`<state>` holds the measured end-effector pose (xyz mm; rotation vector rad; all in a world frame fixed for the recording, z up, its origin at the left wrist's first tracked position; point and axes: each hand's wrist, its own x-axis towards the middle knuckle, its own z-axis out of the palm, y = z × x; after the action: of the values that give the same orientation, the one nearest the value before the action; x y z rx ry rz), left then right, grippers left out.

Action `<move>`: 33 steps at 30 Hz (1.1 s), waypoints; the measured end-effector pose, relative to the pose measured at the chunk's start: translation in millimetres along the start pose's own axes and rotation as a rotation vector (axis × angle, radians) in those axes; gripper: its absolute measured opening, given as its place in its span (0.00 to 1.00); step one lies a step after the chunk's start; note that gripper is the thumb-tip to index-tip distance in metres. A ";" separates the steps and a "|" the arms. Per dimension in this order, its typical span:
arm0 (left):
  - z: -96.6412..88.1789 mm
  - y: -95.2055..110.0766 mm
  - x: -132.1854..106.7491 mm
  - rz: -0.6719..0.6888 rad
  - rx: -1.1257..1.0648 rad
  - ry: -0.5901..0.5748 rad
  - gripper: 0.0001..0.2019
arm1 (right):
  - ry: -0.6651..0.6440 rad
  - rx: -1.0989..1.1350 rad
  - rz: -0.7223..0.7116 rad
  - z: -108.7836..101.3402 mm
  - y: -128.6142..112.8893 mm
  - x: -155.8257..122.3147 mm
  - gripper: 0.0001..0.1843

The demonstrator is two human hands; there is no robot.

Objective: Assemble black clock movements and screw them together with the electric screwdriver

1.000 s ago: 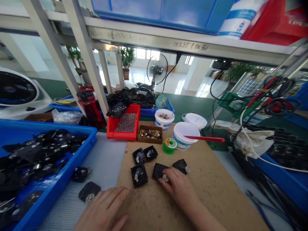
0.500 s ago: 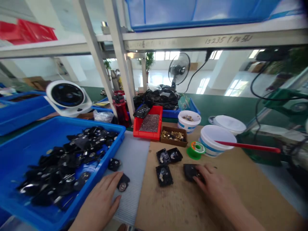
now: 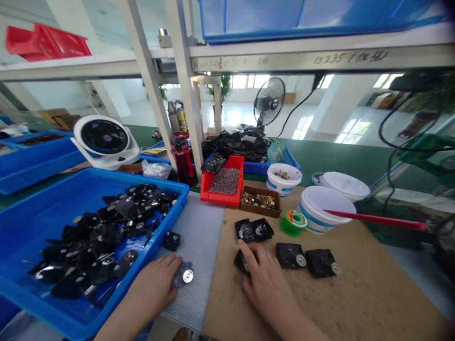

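Observation:
My left hand [image 3: 152,286] lies on the grey ribbed mat [image 3: 199,227], fingers curled onto a black part with a round metal disc [image 3: 185,275]. My right hand [image 3: 265,279] rests on the brown board [image 3: 320,303], fingers spread over a black square part [image 3: 241,261] that it mostly hides. Two more black parts [image 3: 290,255] [image 3: 322,263] lie to its right. A pair of open black parts [image 3: 253,229] sits just beyond. Another black part [image 3: 171,240] lies on the mat by the bin.
A big blue bin [image 3: 42,222] of several black parts fills the left. Behind the board stand a red tray [image 3: 223,182], a brown box of brass bits [image 3: 259,201], white tubs [image 3: 325,210] with a red stick [image 3: 373,219], a green solder spool [image 3: 294,221] and a red bottle [image 3: 182,158].
My right hand has moved left from the two right-hand parts onto the part nearer the board's edge. My left hand has closed its fingers onto the disc part. The view has swung left.

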<state>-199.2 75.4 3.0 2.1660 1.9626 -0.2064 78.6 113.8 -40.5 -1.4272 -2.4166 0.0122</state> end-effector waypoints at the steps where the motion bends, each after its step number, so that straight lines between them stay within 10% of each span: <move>1: -3.3 0.6 -3.3 -0.008 -0.018 -0.009 0.25 | 0.001 -0.005 -0.032 -3.3 6.7 -5.3 0.45; 12: 9.8 95.7 -17.2 0.310 -0.240 -0.027 0.21 | 0.088 0.205 -0.465 -17.9 -16.1 -35.1 0.13; 19: 40.5 96.0 9.0 0.421 -0.342 0.297 0.48 | -0.080 0.221 -0.088 -36.8 33.1 -40.6 0.11; 33: 50.6 137.6 54.7 0.518 -0.270 0.446 0.17 | -0.195 0.107 -0.093 -35.5 58.4 -19.1 0.11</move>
<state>-54.9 103.2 -50.8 2.5781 1.4092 0.6306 146.9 120.9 -22.5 -1.3203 -2.5928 0.2667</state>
